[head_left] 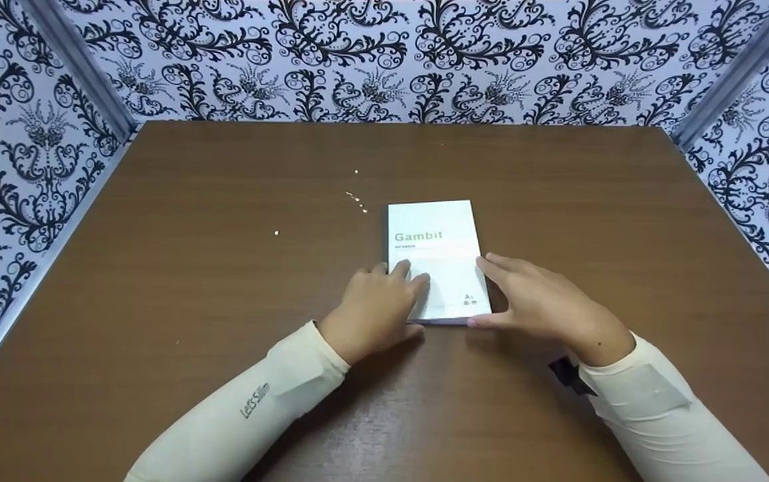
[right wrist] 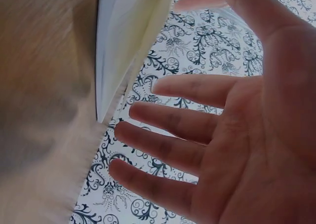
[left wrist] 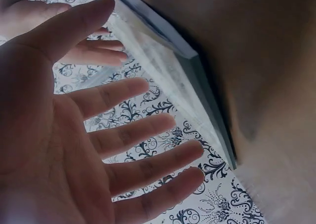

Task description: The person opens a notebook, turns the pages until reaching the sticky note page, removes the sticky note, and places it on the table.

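Note:
A white notebook (head_left: 441, 268), printed "Gambit" in green, lies flat on the brown table, its cover closed. Over its lower left part is my left hand (head_left: 381, 308), fingers spread above the cover and thumb near the bottom edge. My right hand (head_left: 548, 301) is at the opposite side, with fingertips by the right edge and thumb by the lower right corner. Straight, spread fingers show on the left hand in the left wrist view, beside the notebook's dark spine (left wrist: 210, 100). In the right wrist view the right fingers are likewise extended, near the pale page edges (right wrist: 118, 51).
Small white specks (head_left: 356, 198) dot the table (head_left: 223, 181) left of and behind the notebook. Walls with black floral patterns (head_left: 371, 60) stand at the back and both sides. A dark strap piece (head_left: 570, 376) hangs by the right sleeve.

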Motion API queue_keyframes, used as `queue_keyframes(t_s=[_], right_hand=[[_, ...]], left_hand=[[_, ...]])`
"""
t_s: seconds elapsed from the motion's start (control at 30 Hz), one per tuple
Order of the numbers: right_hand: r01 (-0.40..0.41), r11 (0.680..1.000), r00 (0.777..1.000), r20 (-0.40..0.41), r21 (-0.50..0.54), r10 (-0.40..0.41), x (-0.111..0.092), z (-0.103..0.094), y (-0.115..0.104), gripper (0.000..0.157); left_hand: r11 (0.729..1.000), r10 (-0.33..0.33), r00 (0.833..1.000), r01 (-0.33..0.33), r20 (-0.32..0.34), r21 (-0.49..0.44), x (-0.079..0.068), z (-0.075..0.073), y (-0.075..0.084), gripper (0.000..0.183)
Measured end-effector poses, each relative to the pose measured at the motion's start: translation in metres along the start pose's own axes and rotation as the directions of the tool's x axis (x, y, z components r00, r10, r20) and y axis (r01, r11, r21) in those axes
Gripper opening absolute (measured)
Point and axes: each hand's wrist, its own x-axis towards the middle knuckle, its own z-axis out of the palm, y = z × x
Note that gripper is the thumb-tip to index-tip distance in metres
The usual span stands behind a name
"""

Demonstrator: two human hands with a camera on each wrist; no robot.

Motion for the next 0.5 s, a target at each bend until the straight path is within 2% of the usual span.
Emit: queue_keyframes(t_s=[0.1, 0.33, 0.5], right_hand=[[0.004, 1.000, 1.000, 0.009, -0.002, -0.004, 0.000, 0.001, 0.002, 0.099], [0.000, 1.000, 0.999, 0.035, 0.012, -0.001, 0.002, 0.002, 0.007, 0.099], [-0.003, 1.000, 0.999, 0.047, 0.012, 0.003, 0.003, 0.005, 0.012, 0.098]], left_hand=[[1.000, 0.008, 1.000, -0.008, -0.024, 0.027, -0.001, 0.004, -0.001, 0.061], [1.000, 0.022, 1.000, -0.021, -0.021, 0.022, 0.001, 0.007, -0.003, 0.053], [1.000, 0.027, 0.999, -0.026, -0.047, 0.017, 0.002, 0.008, -0.004, 0.047]])
